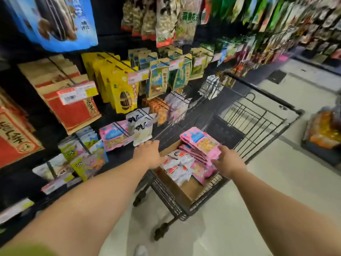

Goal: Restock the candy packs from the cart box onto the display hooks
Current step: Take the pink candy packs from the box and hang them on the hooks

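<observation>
Head view.

Candy packs (201, 145): flat pink pouches with a blue patch and a clear window showing yellow contents. A fanned stack of them lies tilted in the cardboard box (186, 191), leaning on its far right side. More pink packs lie flat beneath, beside loose white packs (179, 167) with red print.

Box: open-topped, brown, sitting in the near end of the black wire cart (258, 115); the rest of the cart basket holds nothing visible.

Right hand (227, 163): at the near right edge of the pink stack, fingers curled onto the packs' edges; the fingertips are hidden, so the exact grip cannot be told.

Left hand (148, 154): over the box's left rim, back of hand up, fingers bent forward; whether they touch anything cannot be told.

Display hooks (121, 129): matching pink packs hang on 1 hook just left of the cart, next to white packs on a neighbouring hook.

Surroundings: yellow bags (123, 93), red-and-brown bags (73, 108) and green-labelled bags (81, 159) hang on the dark rack. The cart stands close against the rack on a pale tiled floor (239, 218).
</observation>
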A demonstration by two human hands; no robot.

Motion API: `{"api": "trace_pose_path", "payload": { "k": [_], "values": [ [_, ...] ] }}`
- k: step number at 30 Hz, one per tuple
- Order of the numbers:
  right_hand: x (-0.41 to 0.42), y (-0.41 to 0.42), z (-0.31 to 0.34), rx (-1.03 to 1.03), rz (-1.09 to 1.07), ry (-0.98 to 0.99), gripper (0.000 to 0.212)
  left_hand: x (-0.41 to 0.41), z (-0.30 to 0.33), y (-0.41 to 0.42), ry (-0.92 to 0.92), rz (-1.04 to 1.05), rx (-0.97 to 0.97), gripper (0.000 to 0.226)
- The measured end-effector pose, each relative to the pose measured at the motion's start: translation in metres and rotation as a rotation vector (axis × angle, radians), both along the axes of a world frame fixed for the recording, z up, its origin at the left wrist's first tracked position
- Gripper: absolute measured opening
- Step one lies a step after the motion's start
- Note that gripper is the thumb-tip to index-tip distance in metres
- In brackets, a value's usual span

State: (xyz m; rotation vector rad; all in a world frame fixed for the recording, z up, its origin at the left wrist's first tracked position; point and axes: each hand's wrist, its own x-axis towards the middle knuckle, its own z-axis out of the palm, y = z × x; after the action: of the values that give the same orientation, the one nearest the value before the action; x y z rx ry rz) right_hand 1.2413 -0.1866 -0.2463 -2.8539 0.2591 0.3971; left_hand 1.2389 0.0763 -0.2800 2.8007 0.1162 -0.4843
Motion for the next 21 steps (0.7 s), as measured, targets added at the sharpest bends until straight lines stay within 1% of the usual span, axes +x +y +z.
{"api": "trace_pose_path", "payload": {
  "k": [5,11,14,18,21],
  "values": [
    [0.04,0.006,-0.034,0.017,0.023,0.115,0.063,0.037,-0.026,-0.004,0.075,0.036,-0.061,0.085],
    [0.085,0.006,-0.078,0.05,0.089,0.225,0.054,0.062,-0.07,-0.004,0.157,0.155,-0.13,0.086],
    [0.107,0.001,-0.103,0.058,0.129,0.295,0.055,0.072,-0.089,-0.012,0.186,0.221,-0.162,0.078],
    [0.147,-0.008,-0.14,0.035,0.271,0.37,0.059,0.088,-0.11,-0.033,0.194,0.337,-0.23,0.061],
    [0.184,-0.015,-0.162,0.032,0.393,0.424,0.061,0.096,-0.123,-0.054,0.212,0.475,-0.27,0.062]
  ]
}}
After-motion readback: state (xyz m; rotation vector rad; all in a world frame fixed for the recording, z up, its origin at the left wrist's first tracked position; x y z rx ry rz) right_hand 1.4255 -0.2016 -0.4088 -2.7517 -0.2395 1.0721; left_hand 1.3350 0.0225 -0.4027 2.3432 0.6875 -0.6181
